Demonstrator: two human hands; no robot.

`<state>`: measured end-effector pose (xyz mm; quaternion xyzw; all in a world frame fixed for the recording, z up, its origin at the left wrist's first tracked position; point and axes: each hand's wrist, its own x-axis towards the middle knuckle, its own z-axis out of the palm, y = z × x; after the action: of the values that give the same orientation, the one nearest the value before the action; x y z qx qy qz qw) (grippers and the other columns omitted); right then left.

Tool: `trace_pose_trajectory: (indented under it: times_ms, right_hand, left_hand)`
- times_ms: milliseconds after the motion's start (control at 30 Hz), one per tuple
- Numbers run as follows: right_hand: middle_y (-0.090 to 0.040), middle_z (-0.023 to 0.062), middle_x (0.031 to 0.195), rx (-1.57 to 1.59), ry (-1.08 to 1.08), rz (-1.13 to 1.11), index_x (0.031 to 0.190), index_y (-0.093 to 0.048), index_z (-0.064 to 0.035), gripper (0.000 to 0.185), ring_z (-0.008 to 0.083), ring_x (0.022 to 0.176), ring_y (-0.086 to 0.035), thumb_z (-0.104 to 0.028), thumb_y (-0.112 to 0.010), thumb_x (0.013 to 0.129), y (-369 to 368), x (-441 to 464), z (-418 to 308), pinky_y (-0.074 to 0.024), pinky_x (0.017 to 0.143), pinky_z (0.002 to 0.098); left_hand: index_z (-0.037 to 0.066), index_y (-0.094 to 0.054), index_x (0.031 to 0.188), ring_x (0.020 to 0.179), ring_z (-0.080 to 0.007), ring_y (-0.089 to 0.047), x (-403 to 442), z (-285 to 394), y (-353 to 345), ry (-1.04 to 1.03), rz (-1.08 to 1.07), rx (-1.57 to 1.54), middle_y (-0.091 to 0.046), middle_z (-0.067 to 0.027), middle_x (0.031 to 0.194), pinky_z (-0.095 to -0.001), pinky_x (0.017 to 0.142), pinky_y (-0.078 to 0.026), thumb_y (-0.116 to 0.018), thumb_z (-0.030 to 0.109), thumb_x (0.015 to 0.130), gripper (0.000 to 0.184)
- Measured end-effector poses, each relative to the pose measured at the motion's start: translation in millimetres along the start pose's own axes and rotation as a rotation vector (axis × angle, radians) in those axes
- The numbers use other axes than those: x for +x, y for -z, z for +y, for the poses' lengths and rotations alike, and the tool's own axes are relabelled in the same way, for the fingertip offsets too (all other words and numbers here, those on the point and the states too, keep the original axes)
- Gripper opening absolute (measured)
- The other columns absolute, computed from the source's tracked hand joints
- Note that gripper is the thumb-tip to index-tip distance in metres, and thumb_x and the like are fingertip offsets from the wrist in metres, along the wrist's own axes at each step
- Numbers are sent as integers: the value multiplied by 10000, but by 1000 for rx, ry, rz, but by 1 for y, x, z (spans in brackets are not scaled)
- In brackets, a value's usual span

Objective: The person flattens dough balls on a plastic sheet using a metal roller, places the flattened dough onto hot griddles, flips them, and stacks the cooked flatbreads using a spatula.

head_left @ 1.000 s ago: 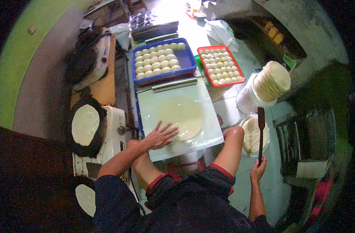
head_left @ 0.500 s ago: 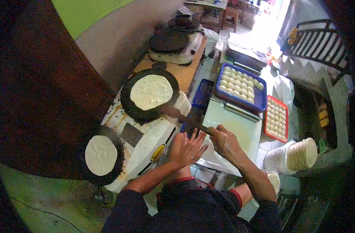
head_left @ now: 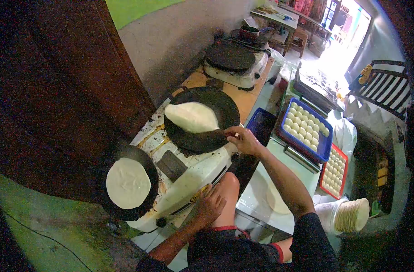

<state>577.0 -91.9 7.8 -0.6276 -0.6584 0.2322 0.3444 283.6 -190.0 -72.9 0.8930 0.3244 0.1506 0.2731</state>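
Note:
My right hand [head_left: 244, 141] is closed around the handle of a dark spatula [head_left: 221, 133] at the rim of the upper griddle pan [head_left: 225, 111]. A pale flatbread [head_left: 193, 117] lies folded or lifted on that pan, its near edge against the spatula; the blade is mostly hidden. Beside the stove front and my knee, my left hand [head_left: 211, 205] has its fingers apart and holds nothing. The second griddle pan [head_left: 152, 170] on the white two-burner stove [head_left: 193, 183] carries a flat round flatbread [head_left: 128, 183].
To the right, a white worktop [head_left: 257, 192] bears a thin dough sheet [head_left: 276, 199]. Behind it a blue tray [head_left: 324, 154] holds several dough balls, with a red tray [head_left: 327, 187] alongside. Stacked flatbreads [head_left: 352, 215] lie at the lower right. Another burner [head_left: 229, 56] stands further back.
My right hand has moved left and up to the upper pan with the spatula, and the flatbread there has gone from flat to folded. My left hand has drawn back toward my knee.

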Motion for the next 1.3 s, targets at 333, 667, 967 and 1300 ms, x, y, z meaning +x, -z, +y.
trace_pose_trajectory:
  times_ms: [333, 667, 967, 1300]
  right_hand:
    - [-602, 138, 971, -444, -59, 77, 1164, -649, -154, 260, 381, 850, -661, -131, -636, 906, 2, -46, -18, -551, 756, 467]
    - [-632, 143, 905, -368, -273, 171, 1087, -705, -69, 238, 324, 789, -647, -38, -695, 851, 91, -187, -38, -518, 709, 403]
    - [-627, 149, 970, -504, -281, 48, 1152, -680, -86, 297, 354, 901, -643, -65, -688, 856, 147, -156, -14, -524, 779, 423]
    - [-586, 170, 942, -212, -142, 197, 1208, -634, -119, 319, 398, 867, -624, -67, -592, 896, -22, -69, 72, -510, 757, 481]
  left_hand:
    - [20, -591, 1271, 1264, -359, -535, 100, 11, 84, -180, 145, -245, -605, -174, 1317, -584, 1126, -277, -626, 222, 921, 406]
    - [9, -664, 1209, 1203, -390, -589, 314, -38, 122, 458, -198, 256, -639, -249, 1246, -517, 1056, -419, -660, 498, 876, 591]
    - [161, -524, 1424, 1335, -352, -494, 373, -93, 101, 296, -503, 576, -577, -131, 1403, -821, 1051, -86, -794, 432, 773, 756]
    - [199, -144, 1597, 1179, -380, -608, 186, 23, 141, -137, -200, 80, -622, -179, 1301, -737, 1077, -228, -493, 72, 921, 771]
